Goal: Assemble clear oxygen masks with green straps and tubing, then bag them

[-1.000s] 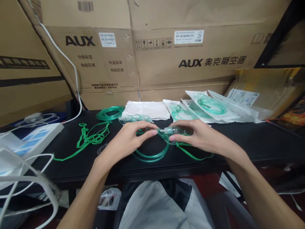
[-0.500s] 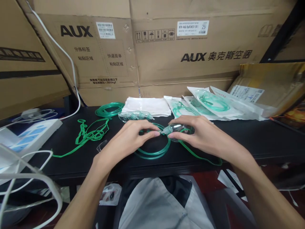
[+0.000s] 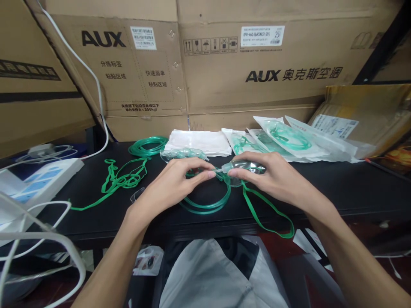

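A clear plastic mask with a pale-green nozzle (image 3: 247, 165) is held sideways, nozzle pointing left, beside a round coil of translucent green plastic tubing (image 3: 205, 209); its flat green strap (image 3: 282, 235) loops down.

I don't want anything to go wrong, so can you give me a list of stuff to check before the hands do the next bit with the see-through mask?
1. Right hand has the clear mask: ok, fingers and thumb are around it.
2. Left hand has a good grip: cannot tell; its fingertips are at the mask's connector but hide what they pinch.
3. Tubing is joined to the connector: cannot tell, the fingers are in the way.
4. Coil of green tubing lies in neat loops: ok for the part that shows.
5. Green strap is tucked up on the table: not ok, its loop dips past the front edge.
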### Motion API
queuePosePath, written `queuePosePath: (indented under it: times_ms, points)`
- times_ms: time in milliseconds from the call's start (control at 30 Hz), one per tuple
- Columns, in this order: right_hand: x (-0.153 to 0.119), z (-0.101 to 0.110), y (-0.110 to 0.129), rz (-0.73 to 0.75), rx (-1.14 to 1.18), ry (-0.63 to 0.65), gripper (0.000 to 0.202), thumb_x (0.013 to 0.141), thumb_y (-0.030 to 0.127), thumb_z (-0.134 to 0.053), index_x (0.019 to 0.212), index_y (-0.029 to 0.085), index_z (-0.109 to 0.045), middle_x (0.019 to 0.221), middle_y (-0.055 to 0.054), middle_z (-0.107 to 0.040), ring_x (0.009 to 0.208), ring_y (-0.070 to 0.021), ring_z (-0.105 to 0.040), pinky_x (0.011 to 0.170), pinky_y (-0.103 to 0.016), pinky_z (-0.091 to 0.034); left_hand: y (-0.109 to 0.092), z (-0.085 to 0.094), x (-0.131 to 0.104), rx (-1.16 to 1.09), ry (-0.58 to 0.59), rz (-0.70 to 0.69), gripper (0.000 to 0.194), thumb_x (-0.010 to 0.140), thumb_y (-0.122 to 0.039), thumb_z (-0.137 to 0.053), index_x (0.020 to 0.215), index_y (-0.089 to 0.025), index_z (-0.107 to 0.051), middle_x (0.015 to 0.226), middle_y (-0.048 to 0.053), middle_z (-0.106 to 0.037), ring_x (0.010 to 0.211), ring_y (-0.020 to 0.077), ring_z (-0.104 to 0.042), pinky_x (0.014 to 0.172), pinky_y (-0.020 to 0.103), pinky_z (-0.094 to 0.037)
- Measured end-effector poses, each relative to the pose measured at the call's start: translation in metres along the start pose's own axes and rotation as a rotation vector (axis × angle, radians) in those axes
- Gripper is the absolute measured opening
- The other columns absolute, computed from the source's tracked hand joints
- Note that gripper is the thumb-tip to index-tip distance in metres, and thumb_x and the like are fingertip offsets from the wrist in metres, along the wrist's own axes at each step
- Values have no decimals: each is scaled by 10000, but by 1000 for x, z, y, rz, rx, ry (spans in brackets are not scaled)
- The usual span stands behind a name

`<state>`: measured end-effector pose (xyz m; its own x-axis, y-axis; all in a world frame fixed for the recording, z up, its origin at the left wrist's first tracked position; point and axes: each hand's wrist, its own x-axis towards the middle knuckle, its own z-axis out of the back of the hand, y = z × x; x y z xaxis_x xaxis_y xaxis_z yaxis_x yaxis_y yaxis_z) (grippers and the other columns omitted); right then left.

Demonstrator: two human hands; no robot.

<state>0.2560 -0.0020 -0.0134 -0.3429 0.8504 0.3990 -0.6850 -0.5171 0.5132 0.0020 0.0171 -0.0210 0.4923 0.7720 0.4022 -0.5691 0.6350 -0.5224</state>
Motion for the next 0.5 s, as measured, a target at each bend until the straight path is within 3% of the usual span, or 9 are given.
queuePosePath:
  times_ms: [167, 367, 500]
  points:
    - [0, 0, 0, 4, 38, 27, 275, 949, 511, -638, 1054, 274, -730, 961, 1, -785, 863, -235, -710, 810, -336, -479, -2, 0, 0, 3, -12, -1, 310, 991, -514, -592, 1104, -285, -768, 1129, -11, -770, 1035, 212, -692, 941, 306, -486]
    - [-1, 1, -2, -57, 145, 100, 253, 961, 507, -618, 1034, 274, -685, 653, 49, -678, 600, -182, -657, 710, -314, -483, -1, -1, 1, -9, -9, 5, 314, 990, -519, -591, 1101, -282, -765, 1132, -13, -768, 1039, 211, -688, 923, 295, -482]
    - [2, 0, -4, -9, 146, 61, 242, 934, 481, -664, 1046, 267, -684, 903, 8, -762, 793, -208, -699, 735, -305, -481, 2, 0, 1, -49, 11, 41, 309, 996, -519, -579, 1089, -288, -763, 1023, -30, -783, 931, 193, -703, 829, 279, -493]
